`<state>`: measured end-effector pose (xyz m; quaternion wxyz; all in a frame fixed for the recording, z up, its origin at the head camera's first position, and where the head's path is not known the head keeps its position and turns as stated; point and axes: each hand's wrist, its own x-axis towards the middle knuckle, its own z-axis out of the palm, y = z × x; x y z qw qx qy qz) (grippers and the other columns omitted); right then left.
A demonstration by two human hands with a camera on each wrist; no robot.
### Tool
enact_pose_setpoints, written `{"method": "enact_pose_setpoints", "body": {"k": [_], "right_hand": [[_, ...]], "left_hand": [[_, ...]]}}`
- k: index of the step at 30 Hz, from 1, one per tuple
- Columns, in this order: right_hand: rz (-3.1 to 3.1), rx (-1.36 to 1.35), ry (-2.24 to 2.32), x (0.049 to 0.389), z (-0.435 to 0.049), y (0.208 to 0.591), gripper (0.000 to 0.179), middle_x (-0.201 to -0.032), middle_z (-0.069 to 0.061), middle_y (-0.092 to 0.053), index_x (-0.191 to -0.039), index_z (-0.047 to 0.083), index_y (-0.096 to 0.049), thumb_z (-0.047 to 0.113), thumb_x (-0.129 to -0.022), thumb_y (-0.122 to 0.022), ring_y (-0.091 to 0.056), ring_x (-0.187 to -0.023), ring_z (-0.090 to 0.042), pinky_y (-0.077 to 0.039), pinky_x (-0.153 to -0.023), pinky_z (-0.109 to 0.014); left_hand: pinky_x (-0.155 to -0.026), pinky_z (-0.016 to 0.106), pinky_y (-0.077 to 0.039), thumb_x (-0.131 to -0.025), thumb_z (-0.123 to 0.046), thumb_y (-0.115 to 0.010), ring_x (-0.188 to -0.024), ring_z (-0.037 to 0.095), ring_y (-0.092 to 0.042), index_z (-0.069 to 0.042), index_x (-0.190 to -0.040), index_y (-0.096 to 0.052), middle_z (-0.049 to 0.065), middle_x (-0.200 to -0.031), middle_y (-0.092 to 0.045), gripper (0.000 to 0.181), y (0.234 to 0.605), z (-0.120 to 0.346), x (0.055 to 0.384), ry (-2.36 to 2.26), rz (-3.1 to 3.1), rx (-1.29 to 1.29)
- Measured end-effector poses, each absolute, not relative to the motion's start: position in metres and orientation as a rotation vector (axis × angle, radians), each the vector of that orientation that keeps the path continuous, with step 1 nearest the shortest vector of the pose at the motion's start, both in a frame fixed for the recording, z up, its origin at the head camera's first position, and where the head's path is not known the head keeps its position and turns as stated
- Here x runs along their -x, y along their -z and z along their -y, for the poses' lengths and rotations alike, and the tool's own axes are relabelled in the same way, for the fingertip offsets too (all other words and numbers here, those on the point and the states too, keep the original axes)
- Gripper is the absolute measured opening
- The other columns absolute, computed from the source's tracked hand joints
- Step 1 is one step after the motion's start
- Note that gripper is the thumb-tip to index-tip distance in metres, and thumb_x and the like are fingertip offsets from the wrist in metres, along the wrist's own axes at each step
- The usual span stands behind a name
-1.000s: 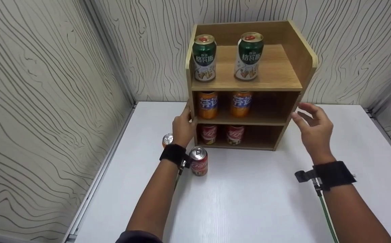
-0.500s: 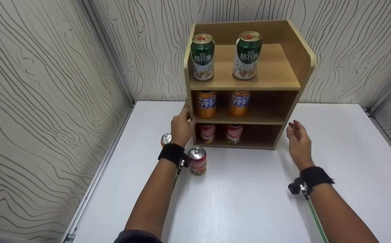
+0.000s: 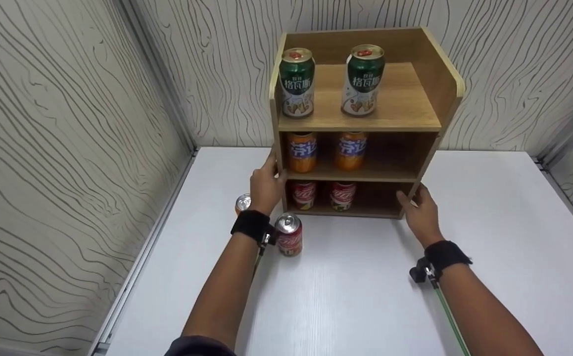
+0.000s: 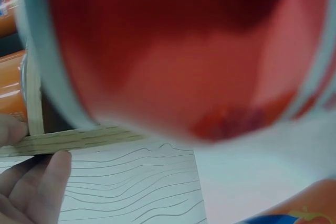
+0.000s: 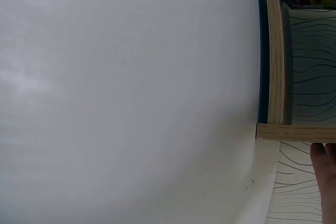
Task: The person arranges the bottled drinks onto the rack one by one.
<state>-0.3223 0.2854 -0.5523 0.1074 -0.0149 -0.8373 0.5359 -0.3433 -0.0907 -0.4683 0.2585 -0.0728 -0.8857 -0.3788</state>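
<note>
A small three-tier wooden shelf [image 3: 390,94] stands on the white table. My left hand [image 3: 265,188] grips its left side panel, and the left wrist view shows the thumb [image 4: 10,129] and fingers [image 4: 51,182] on opposite faces of the board. Low on the right panel, my right hand [image 3: 422,215] holds the edge, thumb at the front opening and fingers outside. In the right wrist view, fingers [image 5: 323,163] meet the outer face; the thumb is not visible there. Two green-and-white cans [image 3: 296,84] stand on top, two orange cans [image 3: 302,152] in the middle, two red cans [image 3: 304,195] at the bottom.
A red can [image 3: 289,237] stands on the table [image 3: 346,287] in front of the shelf, close to my left wrist. An orange can [image 3: 243,202] is partly hidden behind that wrist. Patterned wall panels [image 3: 232,74] rise behind and to both sides.
My right hand has moved down from beside the middle tier, swung near the panel, and taken hold of the lower right edge. The left hand stays on the left panel.
</note>
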Motion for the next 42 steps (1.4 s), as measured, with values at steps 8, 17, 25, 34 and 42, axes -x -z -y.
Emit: {"method": "enact_pose_setpoints", "body": {"k": [8, 17, 25, 34, 42], "right_hand": [[2.464, 0.021, -1.535, 0.324, -0.279, 0.552, 0.072, -0.145, -0.024, -0.041, -0.152, 0.004, -0.026, 0.047, -0.099, -0.051, -0.038, -0.134, -0.039, -0.037, -0.104, -0.050], [2.448, 0.016, -1.506, 0.322, -0.277, 0.551, 0.059, -0.141, -0.023, -0.047, -0.150, 0.003, -0.031, 0.038, -0.104, -0.043, -0.044, -0.130, -0.037, -0.038, -0.104, -0.048], [2.452, 0.004, -1.504, 0.323, -0.280, 0.551, 0.057, -0.143, -0.024, -0.043, -0.151, 0.002, -0.029, 0.032, -0.104, -0.043, -0.041, -0.132, -0.038, -0.037, -0.105, -0.049], [2.495, 0.004, -1.467, 0.322, -0.282, 0.552, 0.061, -0.145, -0.025, -0.041, -0.152, 0.001, -0.025, 0.036, -0.105, -0.039, -0.040, -0.132, -0.040, -0.036, -0.105, -0.051], [2.517, 0.000, -1.451, 0.323, -0.284, 0.554, 0.061, -0.144, -0.025, -0.042, -0.152, 0.002, -0.025, 0.039, -0.105, -0.037, -0.041, -0.132, -0.040, -0.036, -0.104, -0.051]], "left_hand": [[-0.081, 0.033, -0.055, -0.091, -0.012, -0.068, -0.102, 0.025, -0.067, -0.013, -0.143, -0.050, 0.015, -0.118, -0.066, 0.055, 0.461, 0.095, 0.340, 1.129, 2.414, 0.199], [-0.084, 0.026, -0.053, -0.094, -0.019, -0.066, -0.112, 0.023, -0.062, -0.009, -0.145, -0.046, 0.014, -0.137, -0.054, 0.056, 0.446, 0.100, 0.329, 1.446, 2.431, 0.226], [-0.083, 0.028, -0.053, -0.097, -0.019, -0.061, -0.101, 0.022, -0.067, -0.006, -0.135, -0.057, 0.014, -0.126, -0.063, 0.040, 0.442, 0.102, 0.312, 1.420, 2.338, 0.225], [-0.080, 0.030, -0.055, -0.097, -0.019, -0.062, -0.101, 0.017, -0.067, -0.006, -0.133, -0.058, 0.010, -0.120, -0.067, 0.038, 0.442, 0.104, 0.279, 1.345, 2.297, 0.275], [-0.075, 0.033, -0.056, -0.094, -0.017, -0.065, -0.096, 0.014, -0.069, -0.003, -0.128, -0.061, 0.012, -0.110, -0.070, 0.037, 0.449, 0.104, 0.256, 1.293, 2.232, 0.401]]}}
